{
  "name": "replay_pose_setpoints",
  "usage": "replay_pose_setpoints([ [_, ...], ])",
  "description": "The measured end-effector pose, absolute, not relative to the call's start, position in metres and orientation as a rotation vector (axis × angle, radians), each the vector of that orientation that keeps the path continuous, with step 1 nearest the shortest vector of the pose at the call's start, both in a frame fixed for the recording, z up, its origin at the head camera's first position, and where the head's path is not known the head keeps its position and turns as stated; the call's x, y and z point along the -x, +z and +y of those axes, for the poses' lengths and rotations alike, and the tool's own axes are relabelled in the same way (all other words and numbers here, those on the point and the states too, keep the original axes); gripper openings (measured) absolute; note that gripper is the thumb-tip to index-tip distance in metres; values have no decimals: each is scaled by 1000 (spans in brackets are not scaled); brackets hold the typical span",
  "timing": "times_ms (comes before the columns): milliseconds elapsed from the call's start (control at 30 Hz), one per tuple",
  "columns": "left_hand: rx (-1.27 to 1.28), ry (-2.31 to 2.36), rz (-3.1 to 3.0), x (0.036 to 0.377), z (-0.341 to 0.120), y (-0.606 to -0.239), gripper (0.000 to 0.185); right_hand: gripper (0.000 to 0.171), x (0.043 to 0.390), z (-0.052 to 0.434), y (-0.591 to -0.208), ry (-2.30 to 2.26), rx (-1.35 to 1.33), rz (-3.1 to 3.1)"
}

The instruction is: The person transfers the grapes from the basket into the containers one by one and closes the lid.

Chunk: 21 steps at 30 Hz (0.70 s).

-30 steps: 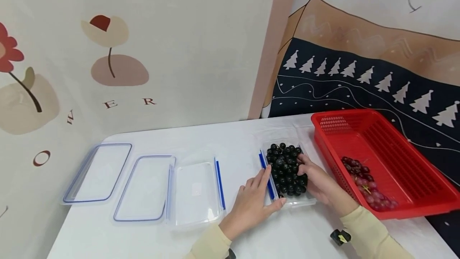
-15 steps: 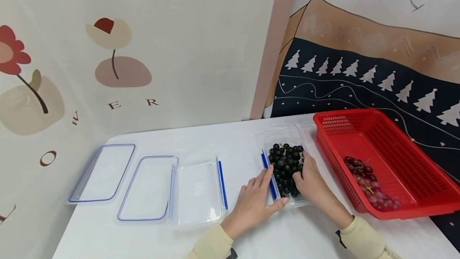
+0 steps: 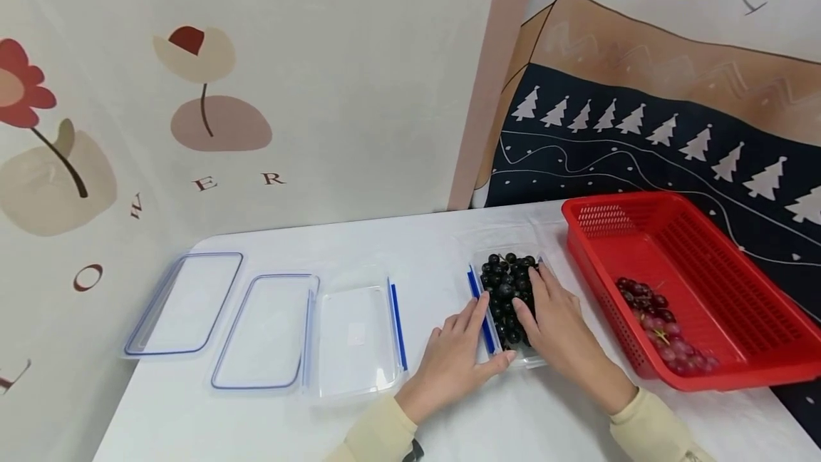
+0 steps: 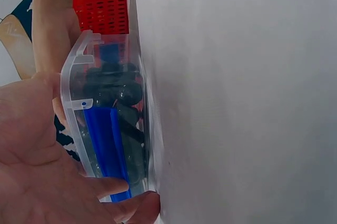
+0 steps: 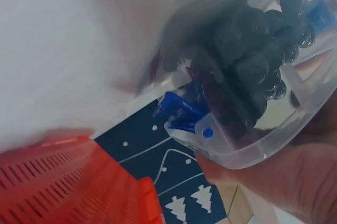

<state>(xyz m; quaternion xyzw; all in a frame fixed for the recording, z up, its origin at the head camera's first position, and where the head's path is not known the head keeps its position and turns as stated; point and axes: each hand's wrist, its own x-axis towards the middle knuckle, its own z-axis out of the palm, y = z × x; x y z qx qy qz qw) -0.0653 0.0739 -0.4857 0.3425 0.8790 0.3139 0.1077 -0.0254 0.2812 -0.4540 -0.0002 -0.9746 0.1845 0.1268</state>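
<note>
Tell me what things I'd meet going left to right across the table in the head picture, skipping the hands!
Blue-rimmed lid, second lid, clear box, black grapes, red basket.

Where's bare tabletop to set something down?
Bare table between the empty container and the grape container, beyond the left hand; another patch between the sleeves. Crowded: the narrow gap between grape container and red basket, beside the right hand; and the left end, with two lids.
</note>
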Motion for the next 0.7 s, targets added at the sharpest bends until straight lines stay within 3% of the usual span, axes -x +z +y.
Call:
replay_pose_setpoints([
  [233, -989, 948, 2576, 65, 72, -487, 99, 101, 39, 275, -460, 701, 102, -2958],
  [700, -1004, 950, 2567, 64, 74, -486, 99, 103, 35, 280, -460, 405, 55, -3019],
])
